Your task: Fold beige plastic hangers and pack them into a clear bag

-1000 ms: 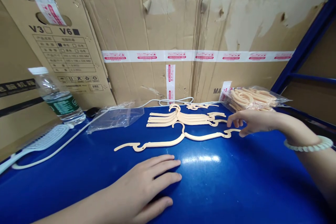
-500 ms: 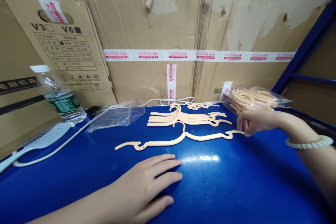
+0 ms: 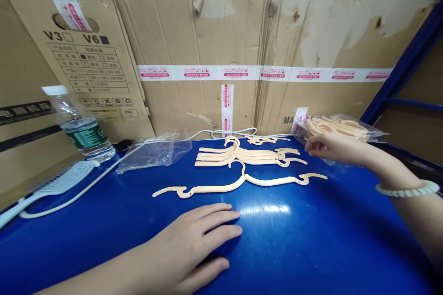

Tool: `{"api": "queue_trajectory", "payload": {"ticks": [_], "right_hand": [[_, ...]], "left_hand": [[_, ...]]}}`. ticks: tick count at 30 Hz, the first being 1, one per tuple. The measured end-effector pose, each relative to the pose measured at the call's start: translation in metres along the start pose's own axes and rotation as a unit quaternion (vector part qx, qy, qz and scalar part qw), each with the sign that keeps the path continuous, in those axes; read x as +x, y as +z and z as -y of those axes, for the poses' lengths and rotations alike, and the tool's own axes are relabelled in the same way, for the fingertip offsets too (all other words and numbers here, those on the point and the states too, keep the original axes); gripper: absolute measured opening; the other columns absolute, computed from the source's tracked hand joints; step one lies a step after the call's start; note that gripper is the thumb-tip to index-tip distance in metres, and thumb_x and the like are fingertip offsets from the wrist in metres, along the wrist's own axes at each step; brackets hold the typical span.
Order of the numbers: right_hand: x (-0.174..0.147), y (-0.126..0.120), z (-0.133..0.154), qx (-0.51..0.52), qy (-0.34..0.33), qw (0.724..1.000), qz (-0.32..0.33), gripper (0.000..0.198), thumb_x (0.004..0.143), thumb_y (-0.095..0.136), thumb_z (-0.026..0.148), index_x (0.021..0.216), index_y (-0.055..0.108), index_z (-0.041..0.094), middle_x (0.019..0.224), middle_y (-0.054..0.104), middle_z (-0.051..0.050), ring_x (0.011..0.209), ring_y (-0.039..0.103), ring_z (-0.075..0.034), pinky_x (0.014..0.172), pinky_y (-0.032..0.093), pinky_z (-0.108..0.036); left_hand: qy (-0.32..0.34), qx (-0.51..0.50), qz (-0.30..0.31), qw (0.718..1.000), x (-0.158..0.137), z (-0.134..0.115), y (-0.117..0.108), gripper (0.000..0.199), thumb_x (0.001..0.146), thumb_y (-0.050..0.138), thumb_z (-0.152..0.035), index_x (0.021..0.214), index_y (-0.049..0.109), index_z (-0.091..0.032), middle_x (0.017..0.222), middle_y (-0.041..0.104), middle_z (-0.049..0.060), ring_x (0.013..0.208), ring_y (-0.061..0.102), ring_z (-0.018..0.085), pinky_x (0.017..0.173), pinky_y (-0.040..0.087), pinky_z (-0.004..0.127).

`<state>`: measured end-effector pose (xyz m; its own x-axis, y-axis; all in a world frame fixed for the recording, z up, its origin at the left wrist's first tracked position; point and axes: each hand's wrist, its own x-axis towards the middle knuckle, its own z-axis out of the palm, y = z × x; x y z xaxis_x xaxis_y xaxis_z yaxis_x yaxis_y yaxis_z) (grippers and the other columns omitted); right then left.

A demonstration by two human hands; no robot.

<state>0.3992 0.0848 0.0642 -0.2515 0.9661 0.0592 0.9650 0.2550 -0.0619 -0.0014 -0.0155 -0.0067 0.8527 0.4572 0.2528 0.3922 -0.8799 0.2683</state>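
A beige folding hanger (image 3: 218,188) lies spread out on the blue table, its hook pointing away from me and both arms stretched sideways. Just behind it, several similar hangers (image 3: 216,156) are stacked with their hooks together. My left hand (image 3: 194,239) rests flat in front of the spread hanger, fingers apart, touching only the table. Above the table at the right, my right hand (image 3: 334,148) has its fingers curled in and nothing shows in them. It is apart from the hanger's right tip, in front of a clear bag (image 3: 339,128) of beige hanger parts.
Loose beige pieces (image 3: 265,140) lie at the back near a white cable (image 3: 188,138). To the left are an empty-looking plastic bag (image 3: 152,154), a water bottle (image 3: 83,133) and a pale hairbrush (image 3: 64,179). Cardboard (image 3: 194,37) walls the back; a blue frame (image 3: 401,69) stands right.
My right hand has come off the spread hanger's right tip and moved up and slightly left, toward the bag. My left hand and the hangers stay in place.
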Motion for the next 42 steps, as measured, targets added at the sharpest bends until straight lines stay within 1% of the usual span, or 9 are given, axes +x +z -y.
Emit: {"api": "queue_trajectory", "payload": {"ticks": [4,7,11,20,25,28,32,37,42], "right_hand": [[0.003,-0.004,0.006,-0.014,-0.016,0.997,-0.069,0.026,0.077,0.043,0.007,0.075,0.066,0.017,0.081,0.069,-0.008,0.071,0.059,-0.019,0.068,0.040,-0.030],[0.003,-0.004,0.010,-0.016,-0.046,0.993,-0.110,0.023,0.071,0.041,0.002,0.059,0.053,0.018,0.079,0.065,-0.007,0.073,0.056,-0.019,0.072,0.039,-0.029],[0.003,-0.002,0.012,-0.010,-0.080,0.987,-0.140,0.023,0.065,0.038,0.002,0.052,0.039,0.021,0.076,0.062,-0.007,0.073,0.053,-0.018,0.072,0.038,-0.029],[0.014,0.015,0.007,0.004,-0.103,0.978,-0.179,0.017,0.059,0.038,0.007,0.050,0.042,0.021,0.063,0.057,-0.005,0.066,0.051,-0.019,0.065,0.036,-0.030],[0.017,0.021,0.008,0.009,-0.097,0.974,-0.205,0.023,0.072,0.037,0.011,0.060,0.053,0.021,0.067,0.062,-0.005,0.070,0.056,-0.022,0.068,0.040,-0.032],[0.022,0.029,0.006,0.026,-0.087,0.970,-0.225,0.027,0.083,0.037,0.019,0.074,0.062,0.021,0.077,0.067,-0.008,0.078,0.061,-0.025,0.073,0.045,-0.035],[0.028,0.040,0.000,0.033,-0.086,0.971,-0.219,0.031,0.093,0.037,0.030,0.090,0.066,0.017,0.089,0.070,-0.011,0.082,0.065,-0.026,0.075,0.050,-0.037],[0.039,0.053,-0.006,0.027,-0.106,0.975,-0.195,0.030,0.093,0.041,0.028,0.101,0.067,0.016,0.101,0.071,-0.014,0.098,0.065,-0.029,0.088,0.050,-0.043],[0.058,0.063,-0.004,0.017,-0.132,0.979,-0.155,0.035,0.087,0.040,0.011,0.107,0.070,0.015,0.112,0.070,-0.014,0.110,0.062,-0.027,0.099,0.047,-0.042]], "left_hand": [[0.000,0.005,0.015,1.000,0.002,-0.002,-0.006,0.049,0.090,0.055,-0.024,0.138,0.045,-0.027,0.143,0.052,0.005,0.133,0.047,0.026,0.110,0.043,0.041],[0.001,0.012,0.041,0.999,0.005,-0.004,-0.012,0.054,0.090,0.056,-0.023,0.142,0.041,-0.025,0.143,0.052,0.006,0.133,0.047,0.024,0.110,0.043,0.039],[0.003,0.009,0.050,0.999,0.007,-0.004,-0.014,0.056,0.090,0.056,-0.022,0.143,0.037,-0.024,0.144,0.050,0.006,0.134,0.046,0.023,0.111,0.042,0.038],[-0.009,-0.001,0.061,0.998,0.006,-0.003,-0.014,0.058,0.091,0.056,-0.022,0.145,0.035,-0.026,0.146,0.048,0.005,0.135,0.044,0.023,0.112,0.040,0.038],[-0.030,0.003,0.079,0.996,0.005,-0.004,-0.015,0.059,0.091,0.055,-0.025,0.146,0.033,-0.030,0.148,0.046,0.003,0.136,0.043,0.025,0.112,0.041,0.040],[-0.034,-0.006,0.073,0.997,0.004,-0.004,-0.015,0.060,0.091,0.056,-0.025,0.146,0.034,-0.031,0.148,0.047,0.002,0.136,0.042,0.025,0.112,0.040,0.039],[-0.033,-0.016,0.075,0.997,0.004,-0.003,-0.014,0.059,0.092,0.055,-0.025,0.147,0.033,-0.031,0.148,0.047,0.003,0.136,0.042,0.025,0.113,0.039,0.039],[-0.019,-0.032,0.048,0.998,0.003,0.001,-0.007,0.059,0.091,0.056,-0.026,0.145,0.035,-0.030,0.146,0.049,0.004,0.135,0.043,0.026,0.112,0.039,0.039],[-0.013,-0.056,0.002,0.998,0.002,0.000,-0.002,0.059,0.087,0.058,-0.021,0.142,0.039,-0.030,0.141,0.053,0.004,0.132,0.046,0.025,0.111,0.039,0.037]]}}
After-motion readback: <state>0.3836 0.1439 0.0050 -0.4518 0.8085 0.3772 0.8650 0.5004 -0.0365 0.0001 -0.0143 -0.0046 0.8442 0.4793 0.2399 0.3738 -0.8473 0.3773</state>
